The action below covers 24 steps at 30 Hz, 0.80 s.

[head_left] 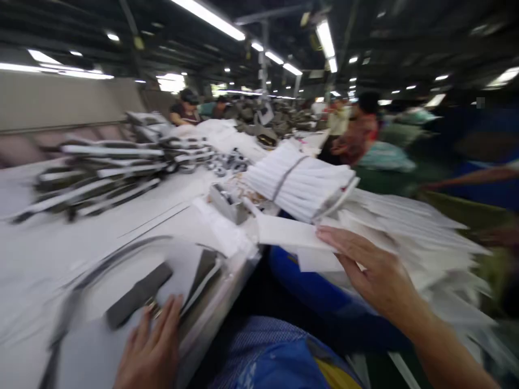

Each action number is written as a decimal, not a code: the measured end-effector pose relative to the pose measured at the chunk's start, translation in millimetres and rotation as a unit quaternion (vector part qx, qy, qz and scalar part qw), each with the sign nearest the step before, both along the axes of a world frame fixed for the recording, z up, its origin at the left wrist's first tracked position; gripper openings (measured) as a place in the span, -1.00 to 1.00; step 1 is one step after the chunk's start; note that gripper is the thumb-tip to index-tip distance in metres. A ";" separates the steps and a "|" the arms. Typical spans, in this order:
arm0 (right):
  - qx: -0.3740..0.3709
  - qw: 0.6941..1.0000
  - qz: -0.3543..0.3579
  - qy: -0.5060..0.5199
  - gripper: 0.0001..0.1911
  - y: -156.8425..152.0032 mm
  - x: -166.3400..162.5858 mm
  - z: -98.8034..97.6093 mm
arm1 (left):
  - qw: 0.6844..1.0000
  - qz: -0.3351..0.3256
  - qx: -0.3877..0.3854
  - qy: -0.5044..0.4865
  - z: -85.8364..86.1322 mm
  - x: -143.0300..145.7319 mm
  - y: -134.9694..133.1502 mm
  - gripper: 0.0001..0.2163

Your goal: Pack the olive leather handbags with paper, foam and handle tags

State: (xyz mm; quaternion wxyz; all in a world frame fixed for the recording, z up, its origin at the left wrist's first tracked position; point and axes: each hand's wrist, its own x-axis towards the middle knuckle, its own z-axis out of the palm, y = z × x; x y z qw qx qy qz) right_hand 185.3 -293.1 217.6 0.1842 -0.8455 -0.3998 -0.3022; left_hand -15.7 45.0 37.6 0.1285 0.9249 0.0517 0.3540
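Note:
My left hand [152, 343] lies on a light grey panel [87, 354] on the table, its fingers stretched out. Just ahead of its fingertips is a small metal fitting [153, 308] beside a dark grey strap piece [140, 294]. Out to the right, my right hand [373, 270] pinches the end of a flat white strip [290, 232] between thumb and fingers. A bundle of white folded pieces [300, 181], tied with a grey band, sits just beyond that strip. Motion blurs much of the picture.
Stacks of dark pieces with white edging [109, 167] stand on the white table [28, 270] at left. Loose white sheets [413, 232] are piled at right. A small grey box-like object [227, 202] is near the table edge. Several people work farther back; blue cloth is below me.

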 end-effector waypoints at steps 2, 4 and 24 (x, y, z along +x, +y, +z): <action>-0.011 0.989 0.146 0.026 -0.54 55.1 17.6 -16.0 | 0.987 0.155 0.044 0.018 -11.4 -23.1 -1.5 -0.44; -0.019 0.964 0.261 0.042 -0.49 113.4 26.7 -28.8 | 0.962 0.241 0.102 0.070 -19.6 -28.9 -2.8 -0.38; -0.259 0.753 0.600 0.075 -0.43 314.3 -20.0 -148.9 | 0.935 0.303 0.129 0.127 -31.8 -18.9 -12.4 -0.56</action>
